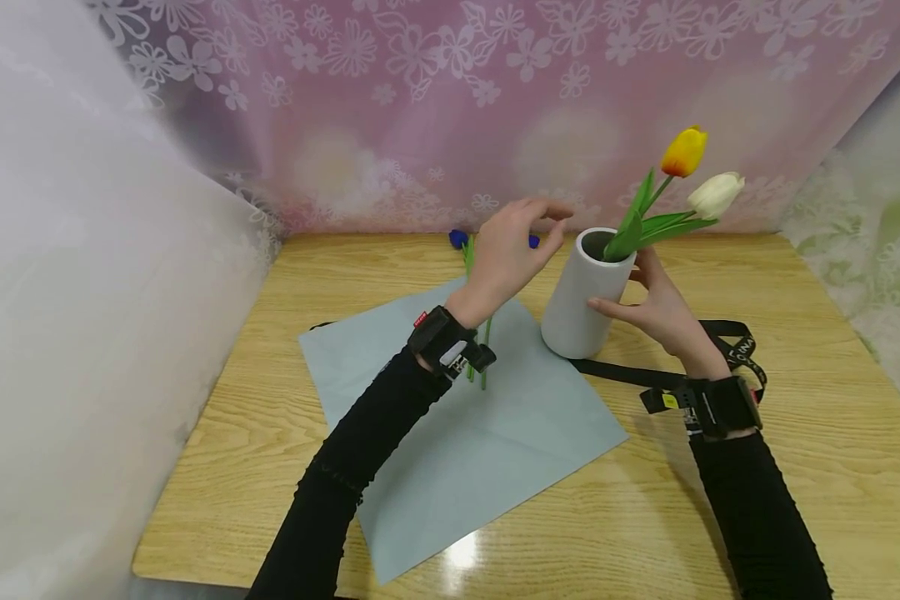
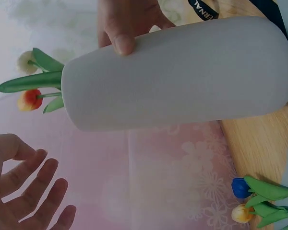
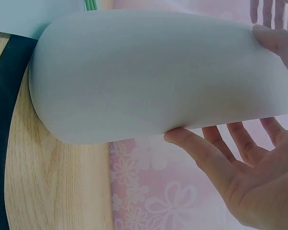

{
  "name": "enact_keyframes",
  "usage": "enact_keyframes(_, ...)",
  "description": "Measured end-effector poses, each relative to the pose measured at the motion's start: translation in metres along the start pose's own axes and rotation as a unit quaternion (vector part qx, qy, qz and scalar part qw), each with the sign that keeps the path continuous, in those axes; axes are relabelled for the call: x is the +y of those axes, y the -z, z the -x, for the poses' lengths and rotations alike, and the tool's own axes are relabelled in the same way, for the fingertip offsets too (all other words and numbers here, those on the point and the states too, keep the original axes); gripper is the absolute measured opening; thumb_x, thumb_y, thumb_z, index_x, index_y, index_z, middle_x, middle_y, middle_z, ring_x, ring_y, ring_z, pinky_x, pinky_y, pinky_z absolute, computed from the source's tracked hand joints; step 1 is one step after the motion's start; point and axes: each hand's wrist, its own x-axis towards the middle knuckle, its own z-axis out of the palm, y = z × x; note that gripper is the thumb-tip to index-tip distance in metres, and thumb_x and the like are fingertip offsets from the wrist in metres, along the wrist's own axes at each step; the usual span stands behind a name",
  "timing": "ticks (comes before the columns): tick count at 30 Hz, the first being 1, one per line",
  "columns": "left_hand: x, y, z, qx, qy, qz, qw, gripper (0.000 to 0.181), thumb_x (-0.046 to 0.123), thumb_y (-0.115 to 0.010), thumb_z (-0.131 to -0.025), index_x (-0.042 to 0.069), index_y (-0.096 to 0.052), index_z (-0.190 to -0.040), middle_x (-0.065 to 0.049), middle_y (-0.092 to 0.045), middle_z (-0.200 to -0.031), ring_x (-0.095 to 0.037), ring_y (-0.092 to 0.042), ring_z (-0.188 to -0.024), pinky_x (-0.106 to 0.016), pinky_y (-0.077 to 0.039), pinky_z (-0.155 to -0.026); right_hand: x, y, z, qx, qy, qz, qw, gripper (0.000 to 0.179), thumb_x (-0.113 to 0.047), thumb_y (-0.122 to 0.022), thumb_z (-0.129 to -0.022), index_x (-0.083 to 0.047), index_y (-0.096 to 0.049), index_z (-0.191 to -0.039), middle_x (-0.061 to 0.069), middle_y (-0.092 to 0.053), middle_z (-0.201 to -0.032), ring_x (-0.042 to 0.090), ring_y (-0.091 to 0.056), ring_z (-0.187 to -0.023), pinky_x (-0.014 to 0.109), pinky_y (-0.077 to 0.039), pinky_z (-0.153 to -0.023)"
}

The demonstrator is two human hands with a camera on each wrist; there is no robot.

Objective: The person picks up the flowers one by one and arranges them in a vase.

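Black sleeves low in view, right hand on white vase

Right hand: thumb on near side, fingers behind, gripping vase below its mouth. Left hand raised just left of vase, holding nothing; fingers loosely bent, spread, thumb near forefinger. Vase stands at right edge of grey-blue sheet on wooden table; yellow-orange tulip and white tulip lean right from its mouth. Blue tulip lies behind left hand, which, with its wrist, partly covers green stems. Black strap passes beside vase base; left wrist view shows "ERNAL" on it, remainder unreadable.
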Motion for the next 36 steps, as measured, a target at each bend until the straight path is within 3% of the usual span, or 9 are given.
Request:
enact_keyframes(5,-0.013,0.003,0.006,0.047,0.029,0.019,0.9983,0.025,0.020,-0.057,-0.105,0.011,-0.070,-0.125,-0.004,-0.071,-0.120,-0.014,-0.068,-0.102,-0.016,-0.050,-0.086,-0.001,0.000,0.000,0.003,-0.006,0.004,1.0000,0.102,-0.007,-0.079,-0.088,-0.039,-0.014,-0.161,0.006,-0.023,-0.163,0.043,-0.034,-0.136,0.076,-0.035,-0.099)
enact_keyframes(11,-0.037,0.006,0.012,0.115,0.072,0.028,0.9904,0.020,0.015,-0.062,-0.103,0.007,-0.071,-0.119,-0.007,-0.072,-0.110,-0.018,-0.070,-0.092,-0.020,-0.054,-0.078,0.000,0.000,0.000,0.003,-0.013,0.009,0.9999,0.102,-0.008,-0.079,-0.088,-0.036,-0.015,-0.161,0.006,-0.023,-0.163,0.042,-0.033,-0.137,0.077,-0.034,-0.100)
enact_keyframes(15,-0.054,0.006,0.020,0.143,0.088,0.033,0.9853,0.019,0.013,-0.063,-0.102,0.005,-0.073,-0.116,-0.009,-0.073,-0.107,-0.021,-0.070,-0.089,-0.025,-0.055,-0.076,0.001,0.000,0.000,0.001,-0.008,0.007,0.9999,0.101,-0.009,-0.079,-0.089,-0.037,-0.014,-0.161,0.008,-0.022,-0.163,0.044,-0.032,-0.137,0.079,-0.034,-0.100)
enact_keyframes(19,-0.070,0.002,0.029,0.152,0.099,0.020,0.9832,0.018,0.014,-0.063,-0.102,0.003,-0.073,-0.113,-0.011,-0.073,-0.104,-0.023,-0.069,-0.087,-0.029,-0.054,-0.077,0.002,0.000,-0.001,0.000,-0.011,0.002,0.9999,0.101,-0.009,-0.079,-0.089,-0.041,-0.015,-0.160,0.007,-0.023,-0.163,0.043,-0.032,-0.137,0.079,-0.034,-0.100)
enact_keyframes(23,-0.083,-0.010,0.036,0.117,0.141,-0.009,0.9832,0.017,0.015,-0.065,-0.102,0.004,-0.073,-0.111,-0.009,-0.073,-0.100,-0.021,-0.068,-0.084,-0.029,-0.053,-0.075,0.001,-0.001,0.000,0.000,-0.012,0.001,0.9999,0.100,-0.008,-0.079,-0.089,-0.042,-0.015,-0.159,0.008,-0.024,-0.162,0.042,-0.033,-0.136,0.079,-0.034,-0.100)
enact_keyframes(27,-0.092,-0.026,0.041,0.034,0.183,-0.043,0.9816,0.016,0.018,-0.065,-0.101,0.008,-0.074,-0.110,-0.007,-0.074,-0.098,-0.019,-0.069,-0.081,-0.027,-0.053,-0.069,0.001,-0.001,0.000,0.001,-0.008,0.002,1.0000,0.100,-0.008,-0.078,-0.089,-0.039,-0.016,-0.160,0.009,-0.024,-0.162,0.043,-0.033,-0.136,0.079,-0.034,-0.100)
enact_keyframes(30,-0.094,-0.038,0.045,-0.025,0.193,-0.070,0.9784,0.016,0.020,-0.066,-0.101,0.008,-0.074,-0.109,-0.008,-0.074,-0.097,-0.019,-0.069,-0.080,-0.028,-0.052,-0.065,0.001,-0.001,-0.001,0.001,-0.011,0.005,0.9999,0.100,-0.009,-0.079,-0.088,-0.036,-0.016,-0.161,0.008,-0.024,-0.162,0.043,-0.032,-0.137,0.078,-0.034,-0.100)
enact_keyframes(36,-0.097,-0.060,0.050,-0.092,0.203,-0.107,0.9690,0.017,0.019,-0.064,-0.102,0.006,-0.073,-0.106,-0.009,-0.073,-0.092,-0.020,-0.066,-0.071,-0.028,-0.048,-0.060,0.000,0.000,-0.001,0.000,-0.013,0.002,0.9999,0.100,-0.010,-0.079,-0.088,-0.034,-0.015,-0.161,0.006,-0.023,-0.163,0.042,-0.032,-0.137,0.078,-0.033,-0.101)
